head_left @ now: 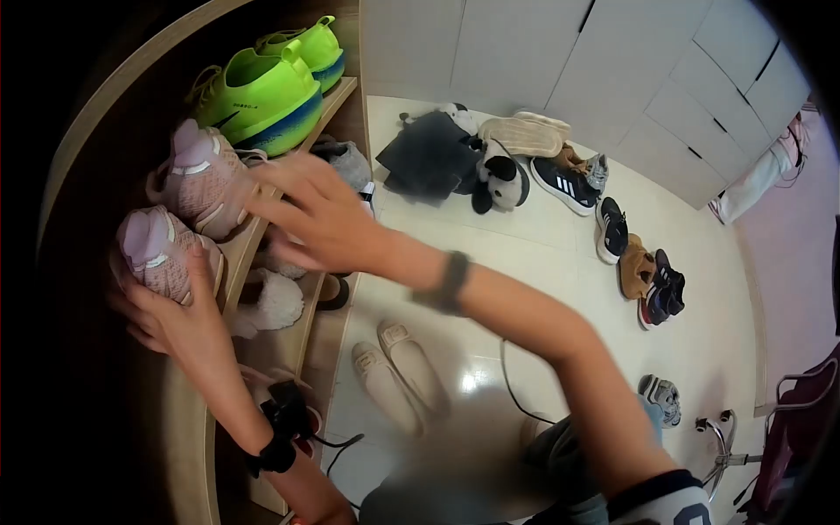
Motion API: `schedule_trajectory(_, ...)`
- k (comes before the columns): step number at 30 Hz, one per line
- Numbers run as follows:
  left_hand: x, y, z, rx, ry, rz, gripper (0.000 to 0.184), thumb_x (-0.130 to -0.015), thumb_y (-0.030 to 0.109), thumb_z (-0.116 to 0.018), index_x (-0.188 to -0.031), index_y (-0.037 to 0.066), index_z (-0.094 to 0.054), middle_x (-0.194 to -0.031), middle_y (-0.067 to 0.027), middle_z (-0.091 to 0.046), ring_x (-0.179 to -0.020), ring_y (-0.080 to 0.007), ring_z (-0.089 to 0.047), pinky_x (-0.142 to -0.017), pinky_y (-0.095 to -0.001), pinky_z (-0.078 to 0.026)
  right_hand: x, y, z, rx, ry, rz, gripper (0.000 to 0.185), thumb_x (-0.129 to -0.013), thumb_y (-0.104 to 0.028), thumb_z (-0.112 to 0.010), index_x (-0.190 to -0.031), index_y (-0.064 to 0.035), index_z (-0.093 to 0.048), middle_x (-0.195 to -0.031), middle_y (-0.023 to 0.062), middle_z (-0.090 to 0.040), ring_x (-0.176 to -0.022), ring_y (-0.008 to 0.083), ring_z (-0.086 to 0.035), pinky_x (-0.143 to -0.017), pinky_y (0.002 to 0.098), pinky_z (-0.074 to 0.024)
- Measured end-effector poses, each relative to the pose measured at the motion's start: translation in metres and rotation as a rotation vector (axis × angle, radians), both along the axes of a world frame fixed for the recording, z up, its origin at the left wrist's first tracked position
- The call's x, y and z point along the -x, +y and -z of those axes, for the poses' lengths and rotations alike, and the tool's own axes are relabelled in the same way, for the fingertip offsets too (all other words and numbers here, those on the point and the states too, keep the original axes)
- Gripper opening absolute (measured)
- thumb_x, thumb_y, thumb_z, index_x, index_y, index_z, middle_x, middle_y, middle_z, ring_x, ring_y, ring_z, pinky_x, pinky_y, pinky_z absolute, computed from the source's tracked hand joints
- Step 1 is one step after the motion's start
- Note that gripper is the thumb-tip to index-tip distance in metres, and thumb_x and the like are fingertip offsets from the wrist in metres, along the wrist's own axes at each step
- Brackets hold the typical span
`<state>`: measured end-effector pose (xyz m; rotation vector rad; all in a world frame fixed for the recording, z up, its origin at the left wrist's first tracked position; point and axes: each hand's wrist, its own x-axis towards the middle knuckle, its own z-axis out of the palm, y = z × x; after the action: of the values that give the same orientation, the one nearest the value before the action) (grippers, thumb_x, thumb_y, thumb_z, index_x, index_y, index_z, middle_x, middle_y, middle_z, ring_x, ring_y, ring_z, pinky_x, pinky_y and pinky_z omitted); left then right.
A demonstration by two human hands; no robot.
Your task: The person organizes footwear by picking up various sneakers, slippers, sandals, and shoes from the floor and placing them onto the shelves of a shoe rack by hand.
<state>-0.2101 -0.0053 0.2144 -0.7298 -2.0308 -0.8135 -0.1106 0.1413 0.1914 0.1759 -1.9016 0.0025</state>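
Two pink knit sneakers stand side by side on the upper shelf of a wooden shoe rack, heels toward me. My left hand [175,319] grips the nearer pink sneaker [159,254], thumb along one side and fingers around the other. My right hand [315,210], smeared by motion, reaches to the side of the farther pink sneaker [201,179] with its fingers stretched apart; whether it touches the shoe I cannot tell. Beyond that shoe, on the same shelf, sit neon green sneakers [262,96] with blue soles.
A lower shelf holds fluffy white slippers [276,302]. On the floor are beige flats [398,372], a dark cloth item [429,153], a panda plush [503,179] and several shoes, including a black striped sneaker [564,184]. Grey cabinets [525,52] line the back. A cable runs near my left wrist.
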Motion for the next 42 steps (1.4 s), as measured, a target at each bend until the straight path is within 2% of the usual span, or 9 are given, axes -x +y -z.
schedule_trajectory(7, 0.033, 0.009, 0.001, 0.019, 0.196, 0.123, 0.072, -0.07, 0.042, -0.058, -0.119, -0.001, -0.029, -0.119, -0.0249, -0.031, -0.112, -0.0374, -0.028, -0.092, -0.0457, -0.023, -0.251, 0.081, 0.147, 0.209, -1.019, 0.544, 0.048, -0.059, -0.001, -0.053, -0.106, -0.0045, -0.043, -0.1, 0.0136, -0.047, -0.098, 0.029, -0.041, -0.087, 0.0369, -0.033)
schedule_trajectory(14, 0.023, 0.011, -0.006, 0.037, 0.289, 0.208, 0.064, -0.076, 0.04, -0.051, -0.115, -0.007, -0.033, -0.115, -0.0255, -0.035, -0.107, -0.0357, -0.035, -0.09, -0.0395, -0.027, -0.49, 0.081, 0.247, 0.843, -0.997, 1.585, 0.055, -0.058, -0.008, -0.055, -0.111, -0.0015, -0.039, -0.106, 0.0191, -0.04, -0.098, 0.0346, -0.038, -0.087, 0.0407, -0.0296)
schedule_trajectory(21, 0.051, -0.008, 0.001, 0.16, 0.35, 0.104, 0.065, -0.079, 0.037, -0.048, -0.12, -0.008, -0.026, -0.121, -0.0262, -0.03, -0.114, -0.034, -0.029, -0.094, -0.0381, -0.024, -0.54, 0.127, 0.265, 0.763, -0.763, 2.008, 0.058, -0.064, -0.016, -0.051, -0.118, -0.0044, -0.034, -0.108, 0.0201, -0.044, -0.101, 0.0318, -0.041, -0.091, 0.0413, -0.0239)
schedule_trajectory(24, 0.031, -0.005, -0.005, 0.234, 0.516, 0.155, 0.061, -0.08, 0.033, -0.049, -0.119, -0.008, -0.026, -0.121, -0.0259, -0.03, -0.115, -0.0351, -0.026, -0.093, -0.0414, -0.023, -0.557, 0.136, 0.263, 1.149, -0.832, 1.873, 0.054, -0.065, -0.017, -0.051, -0.114, -0.0003, -0.034, -0.104, 0.0223, -0.045, -0.1, 0.0343, -0.041, -0.089, 0.0432, -0.0253)
schedule_trajectory(26, 0.006, -0.012, 0.004, 0.281, 0.588, 0.255, 0.06, -0.08, 0.031, -0.049, -0.119, -0.008, -0.026, -0.121, -0.0256, -0.029, -0.116, -0.0359, -0.024, -0.093, -0.0433, -0.023, -0.578, 0.145, 0.286, 0.912, -0.835, 1.885, 0.047, -0.067, -0.016, -0.05, -0.108, 0.0031, -0.038, -0.089, 0.0209, -0.054, -0.087, 0.0336, -0.05, -0.081, 0.0409, -0.0336)
schedule_trajectory(29, -0.03, -0.042, 0.043, 0.613, 0.353, 0.477, 0.051, -0.077, 0.015, -0.05, -0.12, -0.003, -0.029, -0.122, -0.0233, -0.03, -0.116, -0.0375, -0.023, -0.093, -0.0444, -0.023, -0.558, 0.131, 0.291, 0.897, -0.848, 1.765, 0.024, -0.065, -0.01, -0.052, -0.085, 0.0024, -0.046, -0.072, 0.0188, -0.056, -0.067, 0.0313, -0.054, -0.064, 0.0386, -0.0418)
schedule_trajectory(32, -0.099, -0.043, 0.074, 1.107, 0.147, 0.622, 0.049, -0.067, 0.002, -0.048, -0.115, 0.0, -0.036, -0.119, -0.0236, -0.033, -0.113, -0.0398, -0.027, -0.091, -0.0442, -0.025, -0.518, 0.09, 0.29, 0.985, -0.792, 1.637, 0.034, -0.069, -0.015, -0.052, -0.096, 0.0052, -0.043, -0.067, 0.0203, -0.055, -0.067, 0.0342, -0.053, -0.062, 0.042, -0.0417)
schedule_trajectory(38, -0.15, -0.046, 0.151, 1.562, -0.5, 1.09, 0.052, -0.062, 0.007, -0.058, -0.11, 0.005, -0.039, -0.11, -0.0168, -0.04, -0.106, -0.0308, -0.037, -0.088, -0.0389, -0.029, -0.413, -0.025, 0.246, 1.157, -0.785, 1.133, 0.032, -0.071, -0.01, -0.053, -0.095, 0.0073, -0.042, -0.073, 0.0229, -0.052, -0.066, 0.0367, -0.051, -0.059, 0.0423, -0.0404)
schedule_trajectory(42, -0.17, -0.027, 0.185, 1.666, -0.413, 1.365, 0.045, -0.062, 0.009, -0.056, -0.105, 0.005, -0.043, -0.098, -0.0121, -0.048, -0.095, -0.0268, -0.045, -0.078, -0.036, -0.036, -0.373, -0.092, 0.267, 1.121, -0.833, 0.651, 0.032, -0.071, -0.009, -0.051, -0.098, 0.0061, -0.042, -0.072, 0.0224, -0.052, -0.069, 0.0364, -0.05, -0.062, 0.0424, -0.0402)
